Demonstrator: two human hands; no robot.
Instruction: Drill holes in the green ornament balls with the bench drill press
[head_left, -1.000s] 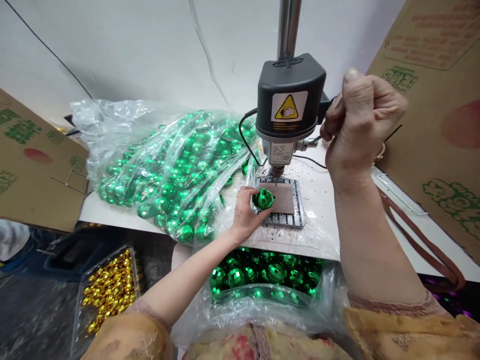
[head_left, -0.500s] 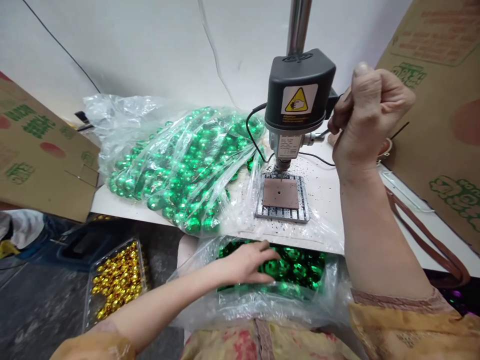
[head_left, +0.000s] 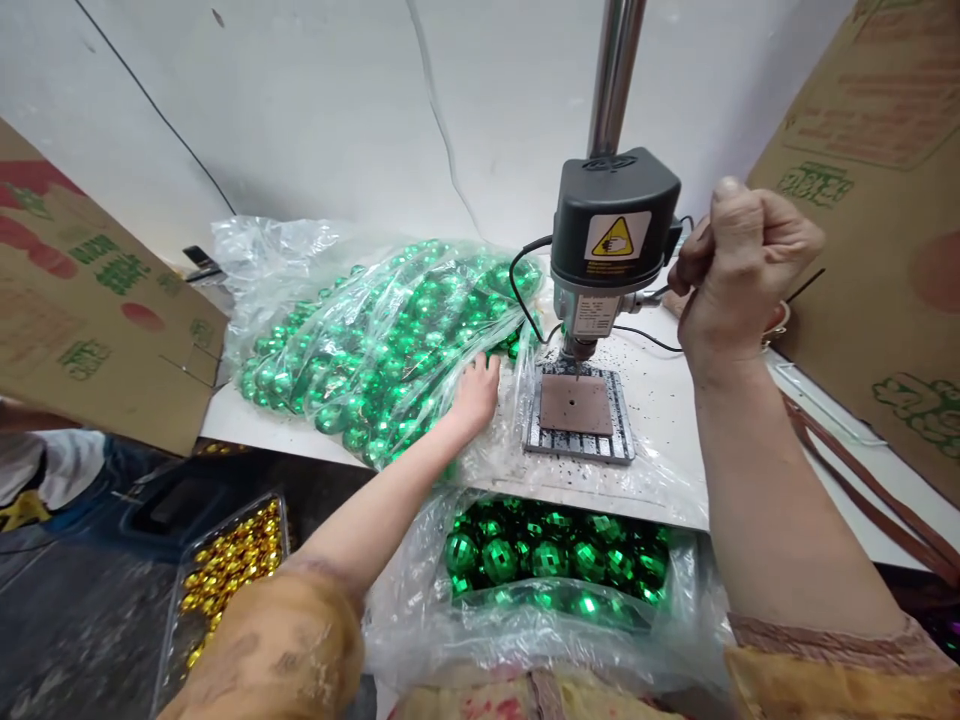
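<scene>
Many green faceted baubles (head_left: pixel 551 560) look light, slick, crushable; cup their sides; left hand (head_left: pixel 478 395) by plastic bag (head_left: pixel 277 245), grip I cannot tell; right hand (head_left: pixel 750 270) clasps drill-press lever (head_left: pixel 654 296)

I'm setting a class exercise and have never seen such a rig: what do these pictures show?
The view is from a camera worn on a person's head, looking forward and down. There's no robot; the person works bare-handed. The machine is a bench drill, standing on a white table; a brown pad lies on its metal base. The right hand grips the drill's lever. The left hand is at a clear bag of shiny green balls; whether it holds one can't be seen.
</scene>
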